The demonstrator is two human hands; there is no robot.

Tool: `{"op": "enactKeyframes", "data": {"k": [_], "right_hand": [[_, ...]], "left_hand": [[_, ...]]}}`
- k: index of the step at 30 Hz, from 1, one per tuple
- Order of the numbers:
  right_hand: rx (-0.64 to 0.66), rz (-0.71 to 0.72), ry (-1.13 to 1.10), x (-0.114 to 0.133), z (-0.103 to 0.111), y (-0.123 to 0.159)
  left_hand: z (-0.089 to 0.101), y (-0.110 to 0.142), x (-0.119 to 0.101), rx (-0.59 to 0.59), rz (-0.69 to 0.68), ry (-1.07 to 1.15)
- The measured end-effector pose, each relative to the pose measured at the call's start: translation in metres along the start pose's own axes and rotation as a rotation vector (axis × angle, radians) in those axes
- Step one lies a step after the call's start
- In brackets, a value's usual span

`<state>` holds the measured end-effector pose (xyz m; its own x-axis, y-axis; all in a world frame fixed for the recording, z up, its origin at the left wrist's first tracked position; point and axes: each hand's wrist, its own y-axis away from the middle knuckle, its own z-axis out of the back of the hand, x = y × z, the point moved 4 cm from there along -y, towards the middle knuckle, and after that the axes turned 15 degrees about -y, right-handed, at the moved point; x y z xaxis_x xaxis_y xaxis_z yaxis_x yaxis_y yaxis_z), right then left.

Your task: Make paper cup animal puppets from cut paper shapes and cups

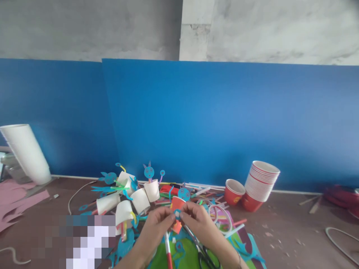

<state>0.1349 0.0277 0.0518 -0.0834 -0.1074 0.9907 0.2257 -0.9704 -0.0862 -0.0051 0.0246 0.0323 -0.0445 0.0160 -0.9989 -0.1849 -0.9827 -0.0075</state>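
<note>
My left hand (pixel 153 228) and my right hand (pixel 199 223) meet over the middle of the work area. Their thumbs and fingers pinch a small blue paper piece (pixel 177 211) with a white square on it. Just behind the fingertips is an orange-red paper cup (pixel 177 202), partly hidden, and a blue rabbit-like paper face (pixel 184 194) shows above it. Below my hands lie black-handled scissors (pixel 206 257), a red-and-white pen-like stick (pixel 168 249) and a blue paper cutout (pixel 179 247) on a green sheet (pixel 159 257).
Several white cups with blue paper shapes (pixel 140 200) crowd the left. Straws and rolled strips (pixel 221 220) lie right of my hands. Stacked red-and-white cups (pixel 260 183) and a tall white cup stack (pixel 26 153) stand before the blue partition (pixel 196 119). Pink paper (pixel 19 201) lies far left.
</note>
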Motion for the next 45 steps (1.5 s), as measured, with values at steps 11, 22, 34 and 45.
{"op": "enactKeyframes", "data": {"k": [11,22,34,45], "right_hand": [[-0.028,-0.069,-0.021,-0.005,-0.003,-0.002],[-0.16,0.286,0.402,0.005,-0.012,0.007],[-0.113,0.235,0.326,0.002,-0.013,0.006],[-0.078,0.213,0.304,0.003,-0.013,0.003]], "left_hand": [[0.002,-0.002,0.005,-0.028,-0.014,-0.092],[0.008,-0.001,-0.003,-0.167,-0.074,-0.374],[0.007,0.005,-0.006,-0.205,-0.261,-0.683],[0.007,0.005,-0.009,-0.215,-0.32,-0.697]]}}
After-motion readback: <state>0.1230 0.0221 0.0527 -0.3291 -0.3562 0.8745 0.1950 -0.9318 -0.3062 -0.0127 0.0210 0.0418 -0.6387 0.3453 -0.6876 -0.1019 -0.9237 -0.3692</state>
